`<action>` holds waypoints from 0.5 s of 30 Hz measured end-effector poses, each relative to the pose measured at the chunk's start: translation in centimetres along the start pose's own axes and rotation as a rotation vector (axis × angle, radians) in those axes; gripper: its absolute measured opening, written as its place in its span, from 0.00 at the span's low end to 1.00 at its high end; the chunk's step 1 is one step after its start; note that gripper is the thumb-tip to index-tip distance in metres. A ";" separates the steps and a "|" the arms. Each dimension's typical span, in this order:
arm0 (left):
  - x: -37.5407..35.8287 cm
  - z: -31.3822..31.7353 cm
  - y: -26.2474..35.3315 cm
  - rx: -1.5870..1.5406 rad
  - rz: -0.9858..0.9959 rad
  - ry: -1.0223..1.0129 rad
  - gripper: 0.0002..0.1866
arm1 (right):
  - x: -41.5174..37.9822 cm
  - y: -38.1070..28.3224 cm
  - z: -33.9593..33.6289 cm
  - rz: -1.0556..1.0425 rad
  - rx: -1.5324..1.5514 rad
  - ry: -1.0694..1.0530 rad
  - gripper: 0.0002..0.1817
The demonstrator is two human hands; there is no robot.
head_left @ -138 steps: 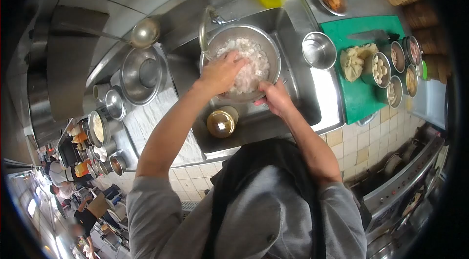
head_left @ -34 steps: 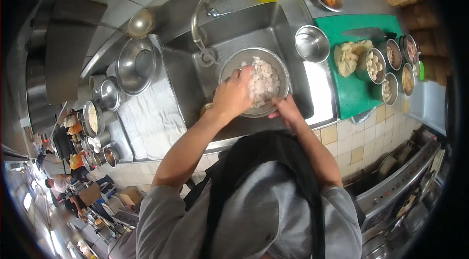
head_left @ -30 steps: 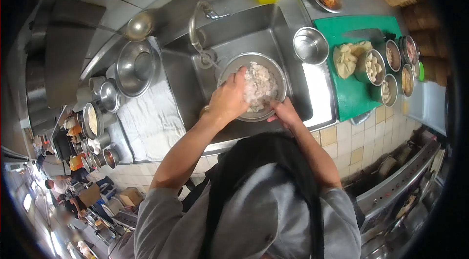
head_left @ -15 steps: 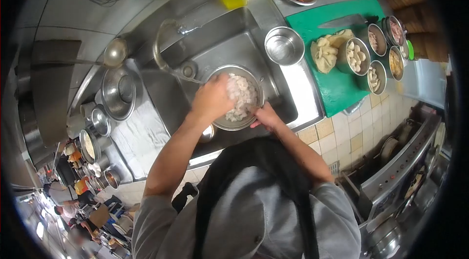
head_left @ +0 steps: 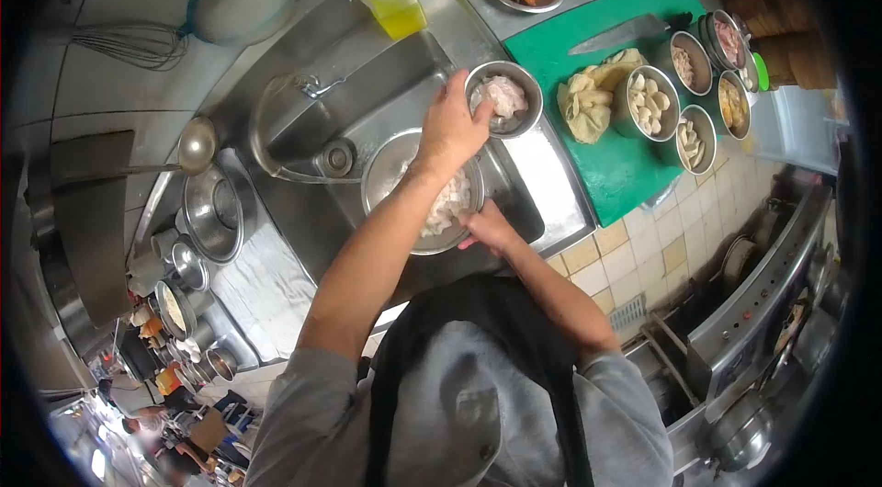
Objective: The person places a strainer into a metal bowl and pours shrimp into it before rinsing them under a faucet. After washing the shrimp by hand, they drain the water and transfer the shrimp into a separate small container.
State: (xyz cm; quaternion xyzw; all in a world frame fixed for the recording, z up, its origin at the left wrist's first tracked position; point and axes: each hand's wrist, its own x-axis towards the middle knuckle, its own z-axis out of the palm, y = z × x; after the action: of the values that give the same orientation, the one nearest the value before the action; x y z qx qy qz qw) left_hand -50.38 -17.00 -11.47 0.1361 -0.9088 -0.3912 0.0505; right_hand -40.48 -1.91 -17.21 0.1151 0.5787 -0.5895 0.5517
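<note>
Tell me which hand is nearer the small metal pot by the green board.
Left. The left hand is at the rim of the small pot; the right hand is farther off, at the rim of the larger bowl in the sink.

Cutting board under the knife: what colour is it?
Green, seen best in the head view.

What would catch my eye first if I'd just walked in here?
Probably the bright green board on the right, bearing a large knife. Then the left hand at the rim of a small pot of pale pieces, and the right hand gripping a metal bowl in the sink.
</note>
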 end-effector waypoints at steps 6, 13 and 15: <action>-0.3 -2.4 0.7 -0.438 -0.439 -0.173 0.23 | 1.7 0.8 0.1 -0.043 0.030 -0.040 0.31; -3.6 -10.4 -12.3 -0.455 -0.437 0.155 0.16 | 0.1 -2.1 1.6 -0.024 0.018 -0.024 0.29; -4.7 -12.3 -13.7 -0.352 -0.422 0.150 0.16 | 0.8 -2.9 2.4 -0.026 0.029 -0.065 0.28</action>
State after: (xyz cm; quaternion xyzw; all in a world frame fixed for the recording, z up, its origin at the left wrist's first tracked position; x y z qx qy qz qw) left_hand -40.59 -33.28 -12.87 0.3398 -0.7722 -0.5337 0.0579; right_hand -41.80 -5.06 -15.48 0.0965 0.5532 -0.6083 0.5609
